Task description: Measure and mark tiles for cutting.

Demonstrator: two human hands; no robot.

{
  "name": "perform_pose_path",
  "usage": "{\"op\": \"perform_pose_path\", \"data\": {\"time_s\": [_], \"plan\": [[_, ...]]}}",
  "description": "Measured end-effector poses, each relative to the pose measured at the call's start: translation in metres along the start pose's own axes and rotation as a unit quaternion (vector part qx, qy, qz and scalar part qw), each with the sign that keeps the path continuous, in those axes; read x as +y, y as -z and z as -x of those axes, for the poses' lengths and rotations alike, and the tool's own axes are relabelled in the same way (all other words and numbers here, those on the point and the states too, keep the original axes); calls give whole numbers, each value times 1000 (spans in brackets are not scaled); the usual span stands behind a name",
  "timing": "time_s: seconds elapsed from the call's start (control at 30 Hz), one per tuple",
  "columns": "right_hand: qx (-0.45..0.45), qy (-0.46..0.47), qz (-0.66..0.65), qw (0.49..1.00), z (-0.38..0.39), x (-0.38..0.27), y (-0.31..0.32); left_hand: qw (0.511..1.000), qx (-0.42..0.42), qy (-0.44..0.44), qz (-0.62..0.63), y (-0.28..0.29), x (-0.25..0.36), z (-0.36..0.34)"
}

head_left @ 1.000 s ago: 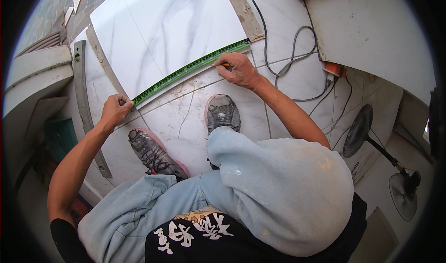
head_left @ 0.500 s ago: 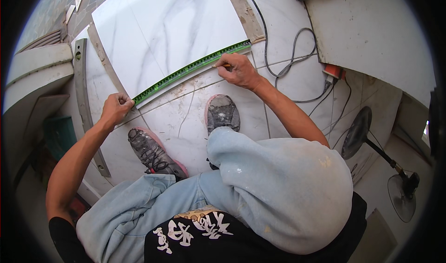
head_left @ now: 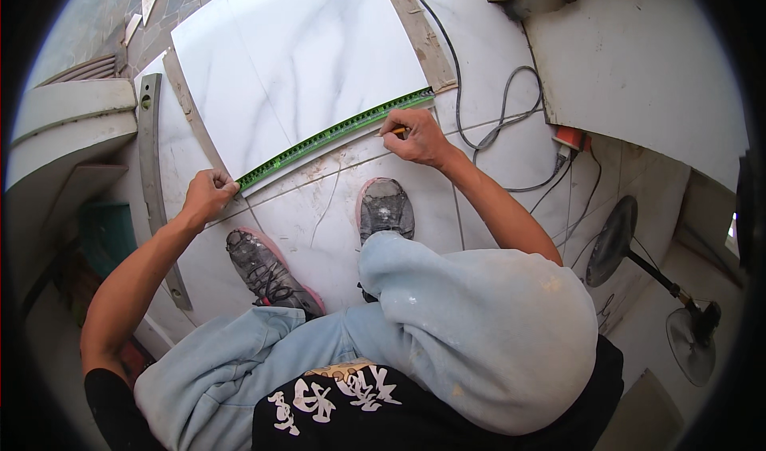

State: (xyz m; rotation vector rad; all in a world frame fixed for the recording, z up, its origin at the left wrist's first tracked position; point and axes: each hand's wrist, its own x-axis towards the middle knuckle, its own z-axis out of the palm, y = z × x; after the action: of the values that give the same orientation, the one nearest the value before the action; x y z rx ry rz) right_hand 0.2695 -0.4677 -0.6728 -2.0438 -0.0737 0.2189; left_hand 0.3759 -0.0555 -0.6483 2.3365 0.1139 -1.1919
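A green ruler-like strip with dark markings (head_left: 335,128) lies along the near edge of a large white marble-patterned tile (head_left: 295,44). At its left end, my left hand (head_left: 209,194) pinches it between thumb and fingers. My right hand (head_left: 418,138) is just on the near side of the strip, toward its right end, closed around a short yellow-orange pencil (head_left: 400,131). The pencil's tip points left, close to the tile's near edge; whether it touches cannot be made out. A faint straight line runs down the tile's left part.
A long grey spirit level (head_left: 149,148) lies to the left. Black cable (head_left: 511,116) loops at the right, near a red-orange socket (head_left: 571,138). A black fan (head_left: 613,240) stands at lower right. My dusty shoes (head_left: 384,208) rest on the tiled floor.
The whole view has shifted, so everything sits slightly lower in it. My right hand, with the pencil, has moved very slightly right along the strip. My left hand keeps its pinch.
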Motion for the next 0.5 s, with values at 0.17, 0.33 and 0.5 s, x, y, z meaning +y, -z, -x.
{"op": "perform_pose_path", "data": {"time_s": [0.17, 0.33, 0.5], "plan": [[42, -29, -96, 994, 0, -14, -2, 1000, 2, 1, -10, 2, 7, 6], [94, -1, -96, 991, 3, -40, 8, 999, -40, -10, -17, 29, 19, 7], [104, -10, -20, 994, -25, -68, 78, 993, 40, -105, 47, 111, 37, -40]]}}
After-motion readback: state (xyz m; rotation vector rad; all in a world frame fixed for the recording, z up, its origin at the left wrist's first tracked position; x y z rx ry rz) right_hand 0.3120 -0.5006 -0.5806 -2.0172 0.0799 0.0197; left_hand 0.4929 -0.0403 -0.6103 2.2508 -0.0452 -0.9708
